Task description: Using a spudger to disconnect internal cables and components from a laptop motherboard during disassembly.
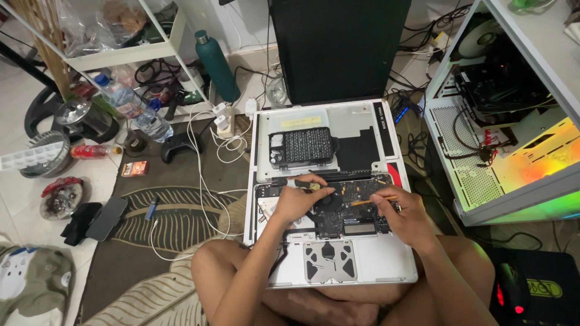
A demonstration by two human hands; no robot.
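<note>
A person sits cross-legged on a leaf-patterned rug [175,211], an opened silver laptop [329,241] across the lap with its underside up. Nearest the body lie the pale battery bay and the grey trackpad underside [329,261]; beyond them, the dark logic board [356,208] and its round black fan [329,200].

The left hand [296,202] rests on the board's left part, fingers curled in a pinch on a small dark-handled tool [311,185] beside the fan. The right hand [402,211] pinches a thin orange-handled tool [368,201], held like a pen, tip aimed at the board right of the fan.

By the look of it, the step in hand is fine work on the board near the fan, a connector or a screw; which one cannot be told. The next move calls for a steady, light tip and a braced left hand.

Farther off, the detached silver bottom cover [356,121] carries a black screwdriver bit case [301,146]. Past it stands a black monitor [338,48]; to the right, a white lit computer case [507,121].
</note>
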